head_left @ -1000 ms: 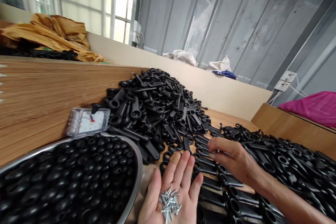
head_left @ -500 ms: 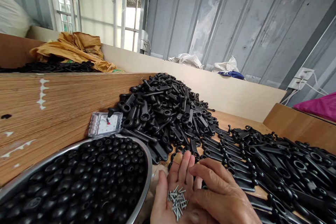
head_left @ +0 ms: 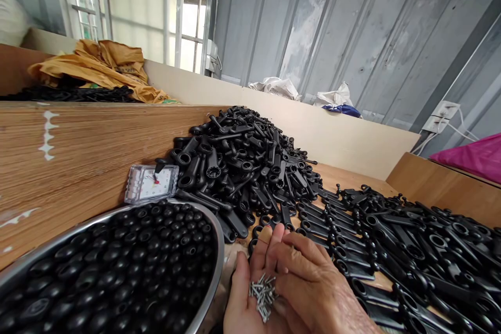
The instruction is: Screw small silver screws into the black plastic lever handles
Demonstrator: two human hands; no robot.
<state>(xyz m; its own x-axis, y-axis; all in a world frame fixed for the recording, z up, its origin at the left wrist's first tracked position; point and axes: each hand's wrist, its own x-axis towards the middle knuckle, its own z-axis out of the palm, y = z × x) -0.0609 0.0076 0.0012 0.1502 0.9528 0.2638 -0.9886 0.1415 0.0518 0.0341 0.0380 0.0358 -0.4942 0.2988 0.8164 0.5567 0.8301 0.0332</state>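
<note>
My left hand (head_left: pixel 245 284) is palm up at the bottom middle, cupping a small heap of silver screws (head_left: pixel 263 295). Across its fingers and palm lies my right hand (head_left: pixel 313 282), fingers partly stretched and slightly bent, tips touching the left fingers beside the screws. Nothing shows in the right hand; its thumb is mostly hidden. To the left is a metal basin (head_left: pixel 219 250) full of round black knobs (head_left: pixel 129 266) with holes. Ahead rises a heap of black crank handles (head_left: pixel 238 162), and to the right more handles (head_left: pixel 332 229) lie in rows.
A small clear-cased clock (head_left: pixel 152 182) leans between basin, wooden partition (head_left: pixel 90 151) and heap. Loose handles (head_left: pixel 434 245) pile up at the right. Behind are a pale board (head_left: pixel 313 135), yellow sacks (head_left: pixel 105 68), white bags (head_left: pixel 276 87) and a wall socket (head_left: pixel 440 116).
My right hand has shifted left over the left palm, closer to the screws. The view has turned slightly, so the surroundings sit a little further left.
</note>
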